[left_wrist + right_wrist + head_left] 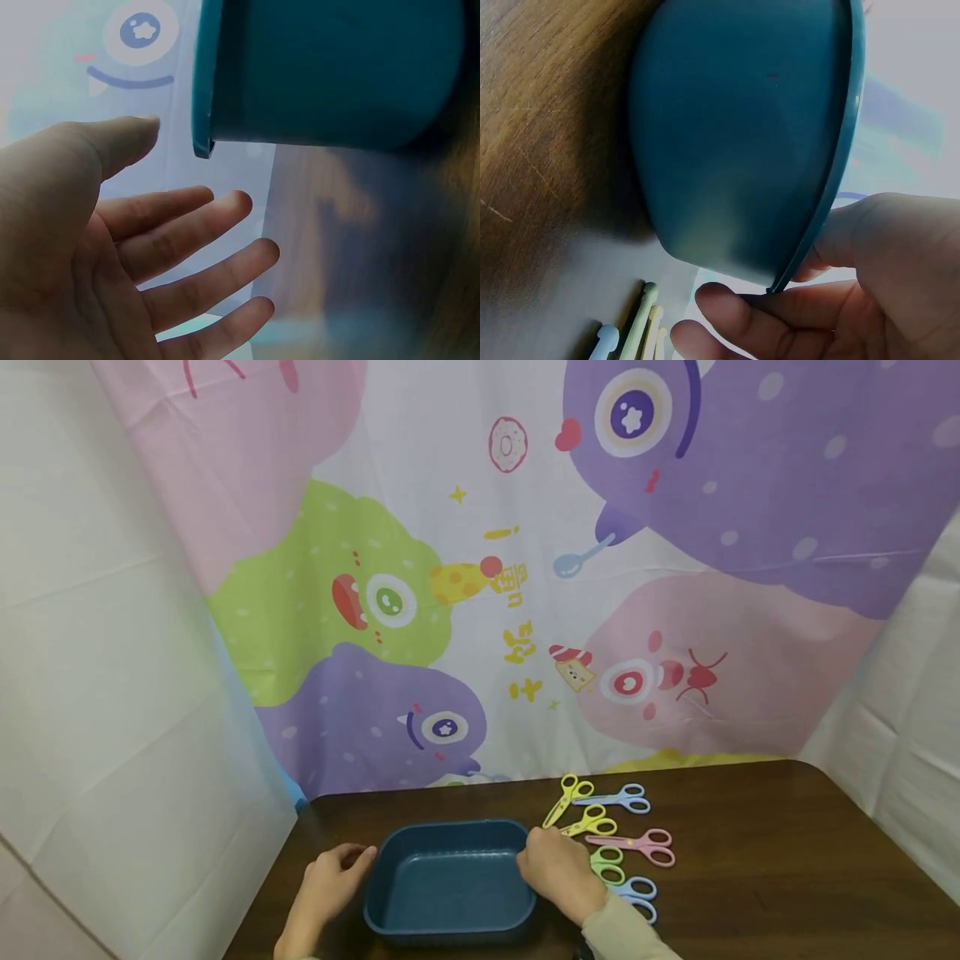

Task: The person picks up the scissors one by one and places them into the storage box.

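Observation:
A dark teal rectangular plastic basin (457,893) stands on the table with nothing inside it. My right hand (558,868) pinches its right rim, thumb on the inner side and fingers outside, as the right wrist view shows at the basin wall (735,135). At the left end, my left hand (330,885) is held beside the basin. In the left wrist view its fingers (202,292) are spread and fairly straight, with a gap between them and the rim (204,82).
Right of the basin lie several small scissors: yellow scissors (567,797), pink scissors (637,843), green scissors (609,864) and blue scissors (636,893) among them. The dark wooden table (765,860) backs onto a cartoon-printed curtain (465,693). White cloth (112,652) hangs at the left side.

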### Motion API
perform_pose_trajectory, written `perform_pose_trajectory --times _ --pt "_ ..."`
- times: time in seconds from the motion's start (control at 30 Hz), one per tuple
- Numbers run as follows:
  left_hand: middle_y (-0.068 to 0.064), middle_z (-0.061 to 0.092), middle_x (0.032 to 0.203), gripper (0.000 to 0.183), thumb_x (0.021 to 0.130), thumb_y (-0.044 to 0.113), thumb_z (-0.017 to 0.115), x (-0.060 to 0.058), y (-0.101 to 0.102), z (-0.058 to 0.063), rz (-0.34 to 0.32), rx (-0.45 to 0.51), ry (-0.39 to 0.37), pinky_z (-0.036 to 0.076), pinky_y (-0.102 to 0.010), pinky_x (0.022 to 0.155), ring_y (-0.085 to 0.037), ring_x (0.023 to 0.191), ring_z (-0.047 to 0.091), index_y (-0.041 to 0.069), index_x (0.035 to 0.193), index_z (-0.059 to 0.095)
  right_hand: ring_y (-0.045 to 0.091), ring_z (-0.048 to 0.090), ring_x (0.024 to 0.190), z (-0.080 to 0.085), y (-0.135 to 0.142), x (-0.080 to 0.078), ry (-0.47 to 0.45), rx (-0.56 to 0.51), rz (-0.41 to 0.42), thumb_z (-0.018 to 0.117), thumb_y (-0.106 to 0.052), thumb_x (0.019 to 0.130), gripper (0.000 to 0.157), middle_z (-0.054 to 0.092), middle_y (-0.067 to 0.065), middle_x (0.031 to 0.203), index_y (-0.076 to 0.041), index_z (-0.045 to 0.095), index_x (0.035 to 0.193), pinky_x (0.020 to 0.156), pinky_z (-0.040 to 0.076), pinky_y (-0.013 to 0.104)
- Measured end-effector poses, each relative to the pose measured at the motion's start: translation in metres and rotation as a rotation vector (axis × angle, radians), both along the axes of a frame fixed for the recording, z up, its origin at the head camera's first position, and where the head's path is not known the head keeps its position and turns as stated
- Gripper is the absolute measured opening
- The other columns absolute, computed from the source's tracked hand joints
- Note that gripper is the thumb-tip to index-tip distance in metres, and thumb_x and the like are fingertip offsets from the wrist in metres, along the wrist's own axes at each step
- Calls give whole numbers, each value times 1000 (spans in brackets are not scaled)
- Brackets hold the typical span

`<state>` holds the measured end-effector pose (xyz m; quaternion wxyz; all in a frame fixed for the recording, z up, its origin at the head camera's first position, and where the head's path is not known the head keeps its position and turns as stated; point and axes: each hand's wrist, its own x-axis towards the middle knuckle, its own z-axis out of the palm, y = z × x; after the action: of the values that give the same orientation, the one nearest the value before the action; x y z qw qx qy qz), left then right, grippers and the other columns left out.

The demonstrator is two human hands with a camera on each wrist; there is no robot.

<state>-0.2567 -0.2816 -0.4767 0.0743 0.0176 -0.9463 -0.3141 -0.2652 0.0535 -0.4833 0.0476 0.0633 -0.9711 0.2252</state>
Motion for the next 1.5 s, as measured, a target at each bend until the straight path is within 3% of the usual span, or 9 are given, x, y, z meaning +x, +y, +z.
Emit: perform_pose_trajectory --times 0.5,0.8,1.27,1.5 --pt "-13 78 103 39 97 39 69 0 0 -8 -27 -4 -76 57 -53 84 -34 99 73 2 108 78 16 53 53 2 -1 0 -15 16 -1 63 -16 87 33 58 1 62 -15 55 55 48 44 41" --pt "-8 79 95 20 95 25 73 0 3 -10 -58 -25 -12 56 -52 85 -32 97 74 8 93 83 16 51 52 1 -1 2 -18 2 4 63 -15 88 37 55 0 59 -15 54 52 47 42 40" --pt "-12 79 95 22 96 24 71 -1 7 -20 -24 23 25 57 -53 86 -35 98 74 6 95 83 17 51 53 4 12 3 45 -9 87 65 -17 92 31 57 3 62 -12 58 62 50 44 42" --pt "-13 79 97 24 97 25 71 1 6 -23 6 47 20 57 -53 86 -35 99 74 4 99 82 16 47 49 2 15 4 42 -33 141 63 -20 97 40 48 -1 56 -15 53 58 49 40 37"
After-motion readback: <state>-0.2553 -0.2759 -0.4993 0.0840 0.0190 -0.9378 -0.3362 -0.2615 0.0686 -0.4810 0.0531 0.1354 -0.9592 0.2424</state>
